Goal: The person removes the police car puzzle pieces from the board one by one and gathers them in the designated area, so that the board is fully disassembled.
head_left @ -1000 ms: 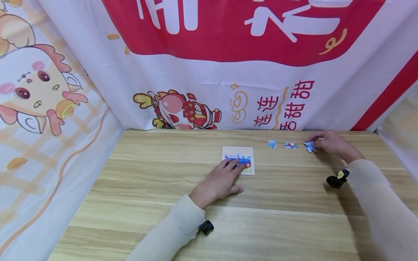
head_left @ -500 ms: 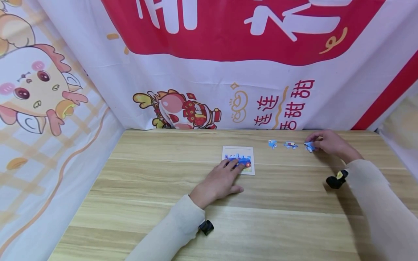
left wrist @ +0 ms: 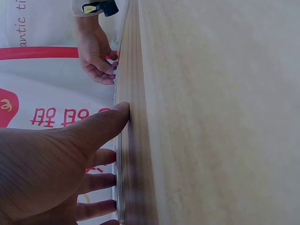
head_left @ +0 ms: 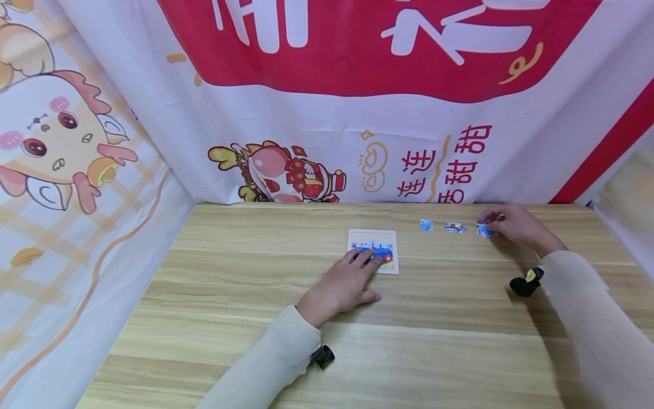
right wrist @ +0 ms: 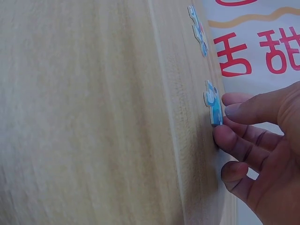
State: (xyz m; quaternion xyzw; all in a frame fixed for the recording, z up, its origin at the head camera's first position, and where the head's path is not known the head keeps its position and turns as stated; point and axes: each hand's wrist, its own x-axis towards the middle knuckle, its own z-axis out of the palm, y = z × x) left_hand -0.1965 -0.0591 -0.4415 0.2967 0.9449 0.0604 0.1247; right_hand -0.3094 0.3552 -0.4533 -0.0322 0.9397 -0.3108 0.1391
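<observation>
Bending round the rightmost blue jigsaw piece (head_left: 482, 230), the right hand (head_left: 520, 223) has its thumb (right wrist: 253, 108) and fingers gathered narrowly at the edges, and there's the action! The piece lies flat on the wooden table (head_left: 245, 255), right under those fingertips. Just left of the hand sits a second piece, the multicoloured jigsaw piece (head_left: 453, 228), and past it, well clear of the fingers, the leftmost blue jigsaw piece (head_left: 426, 226), making a loose row.

Over to the left hand (head_left: 341, 282): fingers fairly straight, thumb held wide, fingertips resting on the near part of the vehicle picture card (head_left: 384, 250), gripping nothing. That card lies just ahead of it, between it and the row.

The step in hand looks like handling that rightmost piece at its edges. The next move seems to call for a light, precise touch on something so thin, while the left hand steadies the card.
</observation>
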